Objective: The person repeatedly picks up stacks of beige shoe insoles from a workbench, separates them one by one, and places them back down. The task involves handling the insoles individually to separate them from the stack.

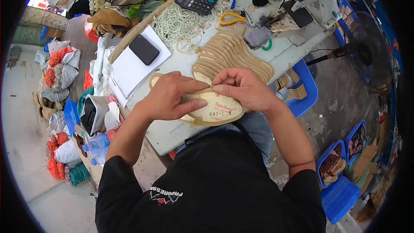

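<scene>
A cream-coloured shoe insole board (211, 108) with printing on it lies across the near edge of the table, in front of my body. My left hand (167, 97) grips it from the left, thumb flat on its face and fingers along the far edge. At that same far edge my right hand (246, 88) is closed in a pinch, thumb against forefinger; whatever the fingertips hold is too small to make out. Just beyond my hands, a fanned row of similar insoles (233, 54) overlaps on the table. Another tan insole end (154, 79) shows behind my left hand.
Tangled pale cords (181, 23) lie beside a calculator (196, 0). A phone (144, 50) rests on white paper (125, 75) at the left. Yellow-handled scissors (232, 18) lie farther back. Right of the table are a blue crate (308, 90) of insoles and a fan (360, 56).
</scene>
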Available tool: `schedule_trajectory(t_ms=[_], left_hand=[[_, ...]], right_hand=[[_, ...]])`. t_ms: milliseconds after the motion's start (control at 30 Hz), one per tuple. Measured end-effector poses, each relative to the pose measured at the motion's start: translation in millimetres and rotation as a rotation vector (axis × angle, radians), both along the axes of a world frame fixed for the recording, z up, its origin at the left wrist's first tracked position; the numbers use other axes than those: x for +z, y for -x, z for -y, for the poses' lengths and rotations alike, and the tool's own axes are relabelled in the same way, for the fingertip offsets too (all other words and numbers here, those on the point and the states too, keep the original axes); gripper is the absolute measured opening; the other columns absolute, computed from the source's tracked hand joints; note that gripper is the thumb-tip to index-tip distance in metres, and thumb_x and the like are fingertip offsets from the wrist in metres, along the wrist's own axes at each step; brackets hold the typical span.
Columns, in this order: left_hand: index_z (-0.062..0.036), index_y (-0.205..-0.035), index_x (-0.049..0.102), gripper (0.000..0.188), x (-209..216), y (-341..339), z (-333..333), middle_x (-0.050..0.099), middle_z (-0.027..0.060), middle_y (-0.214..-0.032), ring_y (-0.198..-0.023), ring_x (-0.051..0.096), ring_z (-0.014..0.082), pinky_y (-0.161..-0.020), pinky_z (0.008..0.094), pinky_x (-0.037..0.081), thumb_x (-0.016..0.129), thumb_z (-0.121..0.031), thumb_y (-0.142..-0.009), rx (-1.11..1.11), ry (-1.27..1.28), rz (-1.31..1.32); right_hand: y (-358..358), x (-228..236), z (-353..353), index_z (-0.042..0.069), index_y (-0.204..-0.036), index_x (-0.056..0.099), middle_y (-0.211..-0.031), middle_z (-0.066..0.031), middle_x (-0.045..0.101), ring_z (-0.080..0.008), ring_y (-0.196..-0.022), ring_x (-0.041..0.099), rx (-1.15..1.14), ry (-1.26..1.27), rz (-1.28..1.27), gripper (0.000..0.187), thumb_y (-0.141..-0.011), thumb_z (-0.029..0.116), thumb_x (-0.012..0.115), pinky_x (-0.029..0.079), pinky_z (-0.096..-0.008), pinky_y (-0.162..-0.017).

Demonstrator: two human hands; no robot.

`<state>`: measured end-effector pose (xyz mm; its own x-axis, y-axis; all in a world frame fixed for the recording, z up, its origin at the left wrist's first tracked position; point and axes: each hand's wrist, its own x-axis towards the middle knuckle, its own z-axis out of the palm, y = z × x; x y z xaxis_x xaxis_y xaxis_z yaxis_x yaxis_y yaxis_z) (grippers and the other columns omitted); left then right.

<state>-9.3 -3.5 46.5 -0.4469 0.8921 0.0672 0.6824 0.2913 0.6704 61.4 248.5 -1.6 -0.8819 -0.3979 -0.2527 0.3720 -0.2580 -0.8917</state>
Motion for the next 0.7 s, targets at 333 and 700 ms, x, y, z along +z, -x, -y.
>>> schedule_trajectory(t_ms=[333, 700], left_hand=[[-0.0088, -0.113, 0.074, 0.037, 14.9, 1.6, -6.2, 0.070, 0.0086, -0.079, -0.075, 0.067, 0.0311, -0.074, 0.0430, 0.046, 0.076, -0.036, -0.088, -0.088, 0.082, -0.049], [-0.0063, -0.115, 0.074, 0.037, 9.8, -2.6, -10.6, 0.070, 0.0113, -0.081, -0.076, 0.065, 0.0320, -0.073, 0.0427, 0.047, 0.076, -0.032, -0.089, -0.029, 0.174, -0.060]], right_hand=[[1.4, -6.3, -2.8, 0.000, -0.104, 0.069, -0.089, 0.0011, 0.069, -0.0040, -0.081, 0.062, 0.079, 0.095, 0.000, 0.014, -0.102, 0.014, 0.067, 0.050, -0.0212, -0.071], [-19.0, -10.8, 13.0, 0.000, -0.098, 0.067, -0.084, 0.0024, 0.065, -0.0046, -0.073, 0.057, -0.319, -0.144, -0.162, 0.012, -0.102, 0.011, 0.062, 0.045, -0.0232, -0.062]])
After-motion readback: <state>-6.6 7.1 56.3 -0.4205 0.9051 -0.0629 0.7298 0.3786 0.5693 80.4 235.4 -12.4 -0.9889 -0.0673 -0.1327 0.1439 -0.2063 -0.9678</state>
